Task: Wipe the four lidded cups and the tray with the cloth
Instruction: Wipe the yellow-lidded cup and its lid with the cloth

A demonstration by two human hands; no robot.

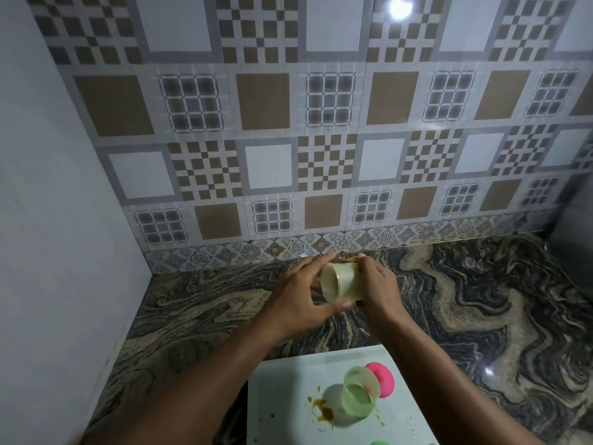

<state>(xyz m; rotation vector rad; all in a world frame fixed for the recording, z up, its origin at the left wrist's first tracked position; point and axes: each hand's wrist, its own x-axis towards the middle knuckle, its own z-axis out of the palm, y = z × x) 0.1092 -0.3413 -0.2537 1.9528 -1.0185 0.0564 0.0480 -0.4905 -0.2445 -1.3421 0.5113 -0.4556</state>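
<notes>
I hold a cream translucent cup (pixel 343 281) on its side above the counter, its mouth turned toward my left hand (pixel 296 298). My left hand grips the cup's rim end. My right hand (pixel 377 285) wraps the other end and presses a small piece of tan cloth (pixel 348 259) against it; most of the cloth is hidden. On the white tray (pixel 282 399) near me stand a pale green translucent cup (pixel 359 393) and a pink cup (pixel 383 382) behind it. Brown stains (pixel 322 409) mark the tray beside the green cup. A green object (pixel 380 442) peeks in at the bottom edge.
The dark marbled stone counter (pixel 481 300) runs to a patterned tile wall (pixel 321 139) at the back and a plain pale wall (pixel 48 220) on the left.
</notes>
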